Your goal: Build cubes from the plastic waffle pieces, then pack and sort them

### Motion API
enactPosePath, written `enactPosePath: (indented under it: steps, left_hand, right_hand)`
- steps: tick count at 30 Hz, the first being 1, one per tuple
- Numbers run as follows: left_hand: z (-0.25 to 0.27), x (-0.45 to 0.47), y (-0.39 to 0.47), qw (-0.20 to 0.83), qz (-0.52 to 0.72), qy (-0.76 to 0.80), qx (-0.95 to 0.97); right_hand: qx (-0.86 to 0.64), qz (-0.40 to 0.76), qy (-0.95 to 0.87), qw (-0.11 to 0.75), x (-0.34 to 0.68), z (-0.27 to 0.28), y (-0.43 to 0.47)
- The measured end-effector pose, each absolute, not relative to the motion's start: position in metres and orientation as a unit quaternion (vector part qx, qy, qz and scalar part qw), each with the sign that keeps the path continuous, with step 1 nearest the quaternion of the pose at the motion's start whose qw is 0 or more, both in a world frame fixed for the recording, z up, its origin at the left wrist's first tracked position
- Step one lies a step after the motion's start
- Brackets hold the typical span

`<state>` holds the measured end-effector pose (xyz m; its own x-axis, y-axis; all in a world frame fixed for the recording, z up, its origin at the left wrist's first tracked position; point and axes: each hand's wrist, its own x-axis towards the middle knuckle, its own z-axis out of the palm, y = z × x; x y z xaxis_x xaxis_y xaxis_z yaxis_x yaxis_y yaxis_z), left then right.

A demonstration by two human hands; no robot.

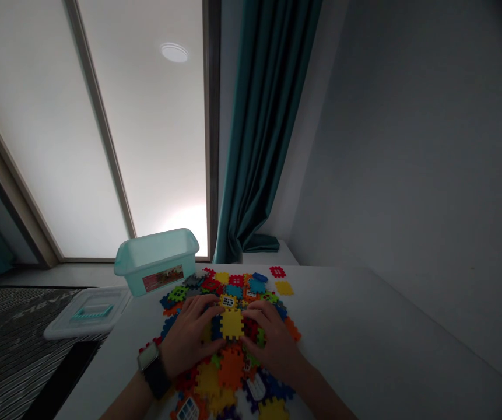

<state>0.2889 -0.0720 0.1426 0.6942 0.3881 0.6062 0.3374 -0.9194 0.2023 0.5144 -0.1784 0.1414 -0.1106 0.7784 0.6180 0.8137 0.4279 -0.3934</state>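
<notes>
Fingers of both hands close around a yellow square tile (pixel 232 324) with notched edges, held over the middle of a pile of interlocking plastic tiles (pixel 210 379). The left hand (pixel 193 332), with a dark-strapped watch (pixel 152 367) at its wrist, grasps the tile's left side between thumb and fingers; the right hand (pixel 272 338) grasps its right side in the same way. Just beyond it is a yellow window tile (pixel 228 301), and on the near side an orange tile (pixel 232 367) lies in the heap. Loose pieces crowd close below both hands, leaving little room between them.

To the right of the right hand, the white tabletop (pixel 373 344) offers wide sideways room, running toward the grey wall (pixel 421 146). A red window tile (pixel 277 272) and a yellow tile (pixel 284 288) lie near the far edge, at the pile's right margin. On the far left, a translucent teal bin (pixel 158 262) stands beside the pile and limits reach that way. Its pale lid (pixel 93 312) is by the table's left edge; I cannot tell what supports it. A teal curtain (pixel 263 116) hangs beyond the far edge.
</notes>
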Motion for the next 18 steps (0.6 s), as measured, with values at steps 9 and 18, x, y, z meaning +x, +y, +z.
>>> enactPosePath:
  steps: [9, 18]
  left_hand:
    - [0.1437, 0.2883, -0.0745, 0.05, 0.351, 0.203, 0.913]
    - [0.1426, 0.29, -0.0755, 0.091, 0.354, 0.203, 0.908]
  right_hand:
    - [-0.533, -0.042, -0.745, 0.398, 0.5134, 0.1407, -0.1769]
    - [-0.532, -0.049, -0.746, 0.397, 0.5113, 0.141, -0.1785]
